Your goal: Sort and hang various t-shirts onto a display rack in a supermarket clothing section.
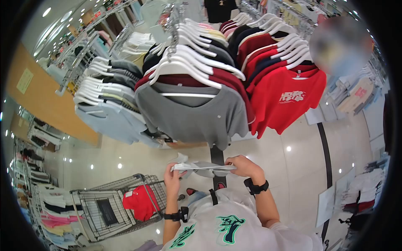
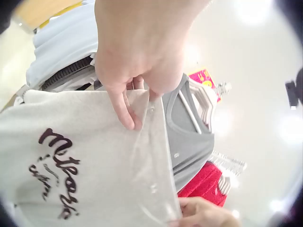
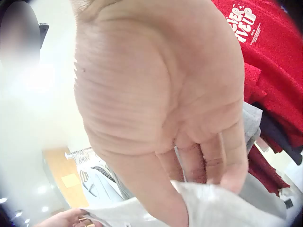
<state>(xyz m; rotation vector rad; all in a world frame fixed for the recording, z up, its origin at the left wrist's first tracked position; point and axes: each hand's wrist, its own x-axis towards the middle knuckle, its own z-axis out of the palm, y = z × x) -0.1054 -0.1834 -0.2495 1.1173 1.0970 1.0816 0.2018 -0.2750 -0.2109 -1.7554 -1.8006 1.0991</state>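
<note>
Item: bagged white T-shirt [image 1: 205, 168], dark script print, held level in front of the rack's grey T-shirt [image 1: 197, 117]. Left hand [image 1: 172, 175] pinches 1 edge and right hand [image 1: 243, 165] grips the opposite edge. Step, judged: inspection. Next move calls for 2 firm grips on slick plastic

Folded shirt [image 2: 90, 189]: pale grey, dark script lettering. Hanging T-shirt [image 1: 197, 119]: plain mid-grey. Neighbouring T-shirt [image 1: 284, 100]: red, white printed lettering. Hangers [image 1: 188, 62]: white. Rack shirts [image 1: 111, 121] at left: light blue.
</note>
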